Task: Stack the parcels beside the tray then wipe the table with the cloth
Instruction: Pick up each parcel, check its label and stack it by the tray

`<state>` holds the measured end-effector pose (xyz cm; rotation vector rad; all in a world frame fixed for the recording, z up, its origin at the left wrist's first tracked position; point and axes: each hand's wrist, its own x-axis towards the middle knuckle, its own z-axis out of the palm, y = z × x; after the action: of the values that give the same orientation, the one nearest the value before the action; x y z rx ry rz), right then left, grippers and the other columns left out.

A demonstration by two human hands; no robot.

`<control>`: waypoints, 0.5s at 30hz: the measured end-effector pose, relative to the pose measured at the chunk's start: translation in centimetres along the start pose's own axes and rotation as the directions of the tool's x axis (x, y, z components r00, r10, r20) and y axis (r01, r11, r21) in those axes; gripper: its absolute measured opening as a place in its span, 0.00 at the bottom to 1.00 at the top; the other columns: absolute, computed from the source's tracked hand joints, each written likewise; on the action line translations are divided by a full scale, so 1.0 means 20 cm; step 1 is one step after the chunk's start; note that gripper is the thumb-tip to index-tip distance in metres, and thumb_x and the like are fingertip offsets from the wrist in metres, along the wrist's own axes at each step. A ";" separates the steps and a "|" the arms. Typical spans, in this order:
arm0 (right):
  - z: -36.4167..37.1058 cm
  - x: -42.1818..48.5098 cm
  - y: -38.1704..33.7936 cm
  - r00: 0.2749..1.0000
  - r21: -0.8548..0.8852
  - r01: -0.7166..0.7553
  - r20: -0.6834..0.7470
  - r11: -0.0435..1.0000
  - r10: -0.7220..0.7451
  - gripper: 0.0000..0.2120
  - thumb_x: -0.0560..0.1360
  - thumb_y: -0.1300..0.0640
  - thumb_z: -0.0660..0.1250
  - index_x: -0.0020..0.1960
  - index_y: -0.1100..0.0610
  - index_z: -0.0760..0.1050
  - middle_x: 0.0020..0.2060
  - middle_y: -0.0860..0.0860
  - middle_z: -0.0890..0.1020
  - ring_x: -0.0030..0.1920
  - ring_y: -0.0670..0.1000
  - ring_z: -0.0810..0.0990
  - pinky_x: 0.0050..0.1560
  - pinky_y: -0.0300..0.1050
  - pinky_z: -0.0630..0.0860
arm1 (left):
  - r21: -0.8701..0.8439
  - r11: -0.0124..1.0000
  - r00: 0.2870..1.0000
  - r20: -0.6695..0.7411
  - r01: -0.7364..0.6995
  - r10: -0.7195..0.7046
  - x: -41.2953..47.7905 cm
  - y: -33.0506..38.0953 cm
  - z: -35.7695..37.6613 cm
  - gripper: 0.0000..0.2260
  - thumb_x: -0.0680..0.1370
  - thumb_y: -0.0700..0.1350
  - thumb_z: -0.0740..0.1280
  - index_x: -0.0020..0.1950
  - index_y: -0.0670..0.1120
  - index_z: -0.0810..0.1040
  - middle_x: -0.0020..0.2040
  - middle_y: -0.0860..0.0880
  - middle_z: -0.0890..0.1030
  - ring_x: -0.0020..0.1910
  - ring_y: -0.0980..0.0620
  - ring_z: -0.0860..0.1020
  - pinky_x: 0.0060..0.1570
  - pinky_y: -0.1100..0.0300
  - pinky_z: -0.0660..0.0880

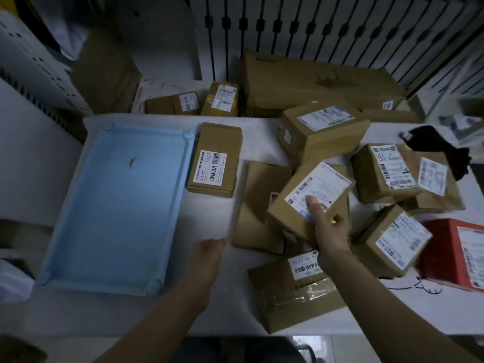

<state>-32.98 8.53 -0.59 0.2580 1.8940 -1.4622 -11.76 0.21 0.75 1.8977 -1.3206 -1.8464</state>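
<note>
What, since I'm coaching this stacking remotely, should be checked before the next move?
1. Right hand grips the tilted labelled parcel: ok.
2. Left hand free, open over the table: ok.
3. First parcel lies beside the blue tray as stack base: ok.
4. That tilted parcel clear of the pile beneath: cannot tell.
5. Dark fabric at far right is the cloth: cannot tell.

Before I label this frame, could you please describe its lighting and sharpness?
Head view: dim, with dark corners; wide-angle bend along the table edges; motion blur on the left hand and the brown parcel by the red box; the label on the flat parcel beside the blue tray is legible.
</note>
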 end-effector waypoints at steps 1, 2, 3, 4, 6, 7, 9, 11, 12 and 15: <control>-0.01 0.03 -0.01 1.000 -0.004 -0.002 0.002 1.000 0.002 0.43 0.60 0.36 0.80 0.69 0.51 0.70 0.56 0.51 0.83 0.54 0.55 0.84 0.59 0.60 0.79 | -0.005 1.000 0.999 -0.044 0.014 -0.014 0.01 -0.03 -0.02 0.08 0.80 0.47 0.65 0.41 0.49 0.72 0.46 0.42 0.74 0.47 0.47 0.75 0.49 0.54 0.70; -0.02 0.04 -0.03 1.000 -0.012 -0.006 0.012 1.000 0.006 0.42 0.60 0.36 0.80 0.68 0.51 0.71 0.55 0.51 0.84 0.53 0.55 0.84 0.59 0.60 0.80 | 0.013 1.000 0.995 -0.094 0.013 -0.012 0.02 -0.05 -0.04 0.04 0.79 0.46 0.66 0.46 0.48 0.74 0.48 0.44 0.75 0.49 0.47 0.75 0.51 0.54 0.70; -0.02 0.06 -0.04 1.000 -0.017 -0.004 0.018 1.000 0.005 0.40 0.61 0.37 0.80 0.67 0.52 0.72 0.55 0.51 0.84 0.53 0.55 0.85 0.58 0.60 0.80 | 0.070 0.998 0.990 -0.141 0.007 0.002 0.03 -0.06 -0.07 0.05 0.79 0.46 0.67 0.53 0.47 0.75 0.52 0.45 0.76 0.52 0.46 0.75 0.52 0.55 0.70; -0.02 0.06 -0.05 1.000 -0.024 -0.006 0.018 1.000 0.006 0.38 0.63 0.38 0.80 0.66 0.52 0.72 0.55 0.52 0.85 0.52 0.55 0.85 0.57 0.59 0.81 | 0.144 0.990 0.981 -0.189 -0.016 0.043 0.06 -0.08 -0.10 0.12 0.78 0.45 0.69 0.60 0.45 0.74 0.56 0.45 0.76 0.54 0.47 0.75 0.54 0.55 0.71; -0.02 0.07 -0.05 1.000 -0.027 0.003 0.011 1.000 -0.002 0.34 0.65 0.41 0.79 0.65 0.52 0.74 0.54 0.52 0.85 0.51 0.55 0.86 0.56 0.58 0.82 | 0.346 0.936 0.948 -0.273 -0.063 0.165 0.13 -0.10 -0.16 0.22 0.74 0.44 0.73 0.66 0.40 0.73 0.62 0.41 0.75 0.58 0.43 0.74 0.58 0.51 0.72; -0.02 0.07 -0.04 1.000 -0.035 0.023 0.009 0.999 -0.023 0.33 0.65 0.41 0.79 0.64 0.51 0.74 0.54 0.51 0.85 0.51 0.54 0.86 0.55 0.58 0.82 | 0.456 0.889 0.933 -0.294 -0.052 0.206 0.17 -0.11 -0.19 0.25 0.73 0.45 0.74 0.68 0.39 0.72 0.64 0.39 0.73 0.61 0.40 0.73 0.61 0.49 0.70; -0.02 0.05 -0.02 0.998 -0.092 0.060 0.018 0.994 -0.059 0.37 0.62 0.38 0.80 0.66 0.50 0.73 0.54 0.50 0.85 0.52 0.54 0.85 0.55 0.57 0.82 | 0.610 0.792 0.925 -0.290 -0.018 0.244 0.24 -0.10 -0.23 0.30 0.72 0.46 0.75 0.71 0.40 0.69 0.67 0.37 0.69 0.65 0.37 0.68 0.64 0.47 0.66; -0.02 0.03 0.00 0.998 -0.157 0.062 0.042 0.986 -0.056 0.46 0.56 0.31 0.80 0.68 0.50 0.72 0.55 0.49 0.84 0.53 0.55 0.85 0.56 0.59 0.81 | 0.712 0.702 0.933 -0.240 -0.018 0.268 0.30 -0.09 -0.26 0.32 0.72 0.46 0.74 0.72 0.41 0.66 0.67 0.38 0.68 0.66 0.37 0.67 0.63 0.47 0.65; 0.00 0.02 0.01 0.996 -0.188 0.062 0.073 0.980 -0.049 0.49 0.53 0.28 0.79 0.68 0.49 0.72 0.55 0.49 0.84 0.54 0.55 0.84 0.57 0.60 0.80 | 0.746 0.666 0.936 -0.221 -0.019 0.274 0.34 -0.09 -0.28 0.30 0.72 0.45 0.73 0.72 0.41 0.66 0.67 0.39 0.68 0.65 0.38 0.67 0.62 0.48 0.66; 0.02 0.00 0.02 0.988 -0.237 0.052 0.154 0.970 -0.015 0.50 0.52 0.27 0.78 0.68 0.48 0.70 0.57 0.51 0.83 0.56 0.56 0.83 0.59 0.61 0.79 | 0.776 0.630 0.950 -0.176 -0.028 0.259 0.41 -0.10 -0.34 0.22 0.74 0.39 0.67 0.68 0.42 0.68 0.64 0.41 0.70 0.61 0.40 0.71 0.56 0.49 0.70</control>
<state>-32.61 8.27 -1.03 0.0006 1.9359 -1.2214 -6.36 -7.23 -5.02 2.1752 -2.3089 -0.8997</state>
